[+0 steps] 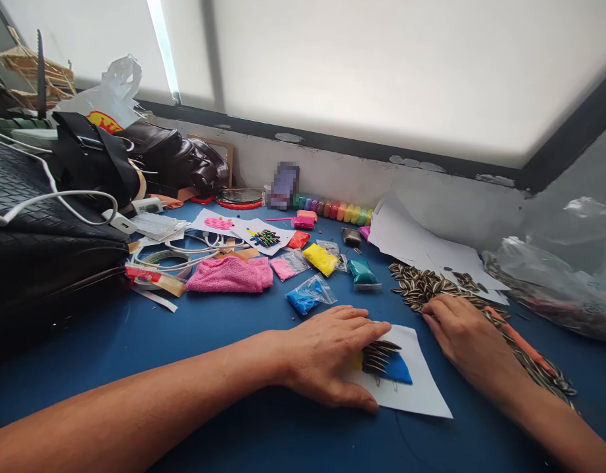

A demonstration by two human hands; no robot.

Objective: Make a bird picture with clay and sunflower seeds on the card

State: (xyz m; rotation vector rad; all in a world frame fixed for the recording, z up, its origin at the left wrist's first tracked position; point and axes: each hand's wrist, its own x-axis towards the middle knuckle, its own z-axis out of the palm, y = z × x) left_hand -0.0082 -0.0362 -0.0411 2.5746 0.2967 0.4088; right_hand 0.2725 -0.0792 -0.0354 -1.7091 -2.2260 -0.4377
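My left hand [327, 355] lies with fingers stretched out over a white sheet of paper [426, 387]. Beside its fingers, rows of striped sunflower seeds [376, 358] stick out of a flat patch of blue clay [397, 369]. A bit of yellow clay [358, 361] shows at the hand's edge, and short pencil lines lie below the blue. My right hand [461, 328] is at the near side of a heap of sunflower seeds [421, 284], its thumb and fingers drawn together. What is between those fingertips cannot be made out.
Clay packets in blue [305, 299], teal [363, 272] and yellow [321, 259] lie ahead, near a pink cloth [229, 274]. A black bag [46, 263] and white cables fill the left. An orange strip [520, 338] crosses seeds at right, near a plastic bag [554, 282].
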